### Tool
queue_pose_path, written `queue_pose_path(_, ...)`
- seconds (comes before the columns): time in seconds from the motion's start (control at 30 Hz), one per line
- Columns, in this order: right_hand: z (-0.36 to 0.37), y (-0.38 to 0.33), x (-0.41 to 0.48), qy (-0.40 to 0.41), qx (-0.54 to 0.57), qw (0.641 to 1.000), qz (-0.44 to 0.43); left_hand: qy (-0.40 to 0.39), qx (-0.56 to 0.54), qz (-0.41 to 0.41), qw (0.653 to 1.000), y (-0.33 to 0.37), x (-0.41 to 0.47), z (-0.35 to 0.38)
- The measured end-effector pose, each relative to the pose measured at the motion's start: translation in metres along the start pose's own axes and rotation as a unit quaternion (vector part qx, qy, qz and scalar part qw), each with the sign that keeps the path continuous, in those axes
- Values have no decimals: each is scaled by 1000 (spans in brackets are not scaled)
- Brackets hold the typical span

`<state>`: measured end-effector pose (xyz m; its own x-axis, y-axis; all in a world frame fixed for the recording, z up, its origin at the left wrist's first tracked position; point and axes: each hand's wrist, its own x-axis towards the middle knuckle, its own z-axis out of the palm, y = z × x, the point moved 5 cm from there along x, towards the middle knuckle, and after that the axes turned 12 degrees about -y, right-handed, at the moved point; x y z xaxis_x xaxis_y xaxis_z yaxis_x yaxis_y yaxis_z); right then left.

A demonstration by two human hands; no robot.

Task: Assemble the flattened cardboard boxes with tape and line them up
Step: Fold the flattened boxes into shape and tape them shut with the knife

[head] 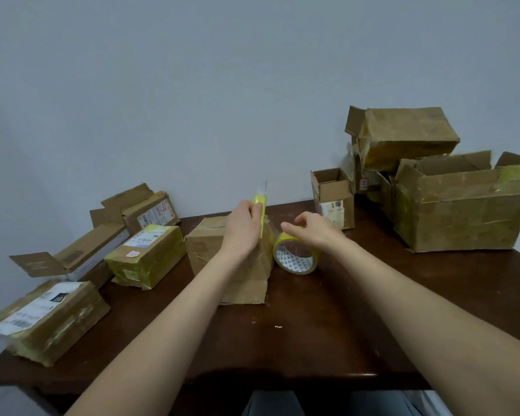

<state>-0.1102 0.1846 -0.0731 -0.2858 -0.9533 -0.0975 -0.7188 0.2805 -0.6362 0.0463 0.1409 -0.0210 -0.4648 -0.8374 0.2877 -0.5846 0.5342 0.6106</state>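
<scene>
A brown cardboard box point(210, 250) stands in the middle of the dark wooden table point(312, 340), one flap lying flat toward me. My left hand point(242, 228) is over the box and grips a yellow utility knife point(260, 199), its blade pointing up. A roll of yellowish clear tape point(296, 256) stands on edge against the box's right side. My right hand point(312, 231) rests on top of the roll and holds it.
Several taped boxes point(146, 256) lie along the table's left side, one long box point(72, 256) with an open flap. At the right stand a small open box point(333, 198), a large open box point(463, 211) and a stacked box point(403, 136). A plain wall is behind.
</scene>
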Motion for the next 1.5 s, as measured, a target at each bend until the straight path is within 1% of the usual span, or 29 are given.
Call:
queue_pose_path(0.07, 6, -3, 7, -22, 16, 1000, -3, -4, 15, -4, 1000, -9, -1, 7)
queue_pose_path(0.17, 3, -3, 11, -44, 84, 995, -12, 10, 54, 0, 998, -17, -10, 14)
queue_pose_path(0.23, -1, -3, 8, -66, 95, 993, -14, 16, 76, 12, 997, -19, -14, 14)
queue_pose_path(0.4, -12, -3, -3, -65, 43, 997, -19, -7, 105, 8, 994, -11, -9, 14)
queue_pose_path(0.53, -6, -3, -7, -53, 62, 996, -35, 2, 120, 39, 992, 1, -9, 17)
queue_pose_path(0.63, -3, -6, -8, -50, 57, 997, -34, -3, 140, 29, 990, -4, -11, 22)
queue_pose_path(0.7, 0, -6, -7, -51, 52, 997, -29, 4, 170, 28, 985, -13, -15, 24)
queue_pose_path(0.83, 10, -4, -6, -28, 51, 998, -5, 14, 171, 19, 985, -24, -19, 24)
queue_pose_path(0.93, 5, -4, -7, -10, 17, 1000, 14, 10, 190, 8, 982, -24, -18, 24)
queue_pose_path(1.0, -1, -2, -11, 4, -31, 999, 35, 7, 197, 5, 980, -23, -19, 25)
queue_pose_path(1.07, -4, 1, -15, 27, -88, 994, 57, 0, 192, 3, 981, -23, -20, 25)
queue_pose_path(1.1, -4, 2, -17, 34, -98, 993, 61, -2, 191, 3, 982, -22, -20, 25)
queue_pose_path(1.3, -4, 2, -21, 35, -64, 996, 43, -17, 153, 21, 988, -23, -19, 25)
queue_pose_path(1.4, -4, 3, -24, 78, -35, 995, 42, -23, 74, 41, 996, -21, -20, 22)
queue_pose_path(1.5, -3, 2, -25, 90, -19, 995, 46, -26, -1, 66, 997, -20, -20, 17)
